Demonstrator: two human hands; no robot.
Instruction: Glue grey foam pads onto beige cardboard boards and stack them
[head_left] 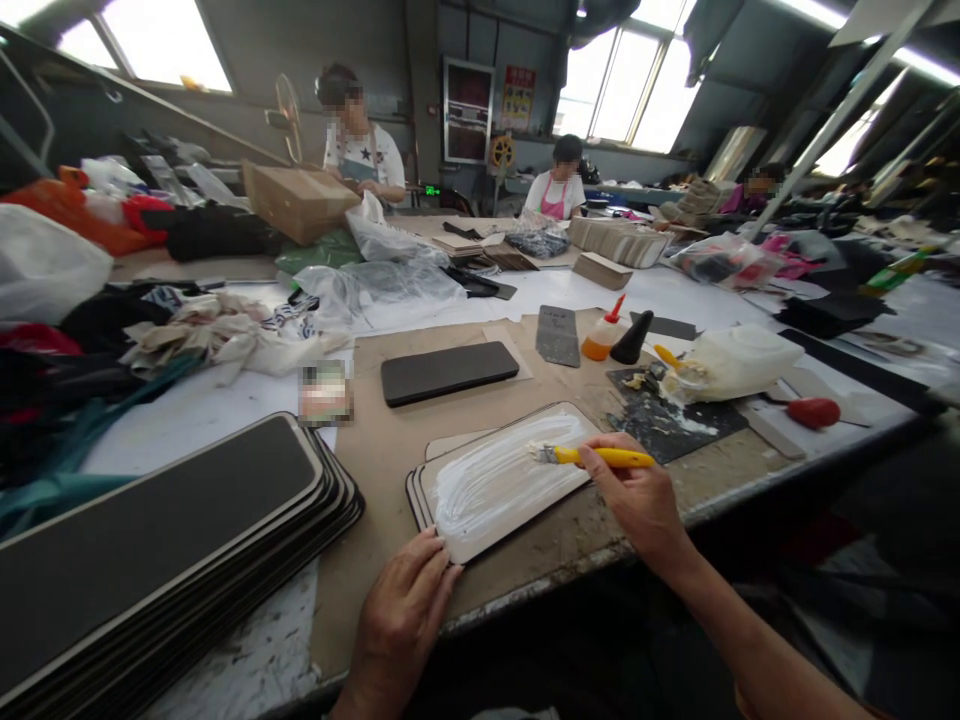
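Note:
A flat board with rounded corners (491,530) lies on the brown-covered table, white paste streaked over most of its top. Beneath it, edges of more boards show. My right hand (637,492) is closed around the yellow handle of a paste brush (611,457), whose bristles touch the coated surface. At the board's near left corner, my left hand (405,605) grips the edge with fingers pressed together. To the right, a white plastic container (742,362) lies on its side with paste at its mouth, beside a dark, paste-smeared sheet (686,420).
A tall stack of dark boards (172,510) fills the left. Behind the coated board lies a black padded panel (450,372). An orange glue bottle (600,335), a black cone (634,338) and a red-handled tool (814,411) sit rightward. Other people work across the table.

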